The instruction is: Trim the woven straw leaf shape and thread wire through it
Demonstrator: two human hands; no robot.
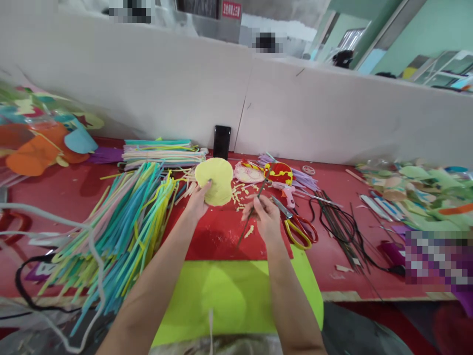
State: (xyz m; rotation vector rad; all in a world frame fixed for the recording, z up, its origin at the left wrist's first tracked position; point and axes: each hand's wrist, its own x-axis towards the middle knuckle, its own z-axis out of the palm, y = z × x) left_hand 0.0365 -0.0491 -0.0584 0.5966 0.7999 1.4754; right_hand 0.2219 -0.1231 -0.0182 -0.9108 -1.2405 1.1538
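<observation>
My left hand [200, 201] grips the lower left edge of a pale yellow rounded felt piece [218, 175], with the thumb lying on its face. A thin dark stick [244, 231] slants through the fingers of my right hand [263, 212], pinched near its upper part. Both hands are above a red sheet [218, 236]. Small cream scraps [242, 193] lie scattered between and beyond the hands. Close to my right hand are scissors [301, 231] with yellow and red handles and a pink glue gun [289, 193].
Bundles of coloured pipe cleaners [125, 212] spread at left. A black phone [222, 141] leans on the white partition [177, 93]. A red-and-yellow round piece [280, 174] lies beyond the glue gun. Dark sticks [340, 231] and a black cable are at right, felt pieces [417, 182] farther right.
</observation>
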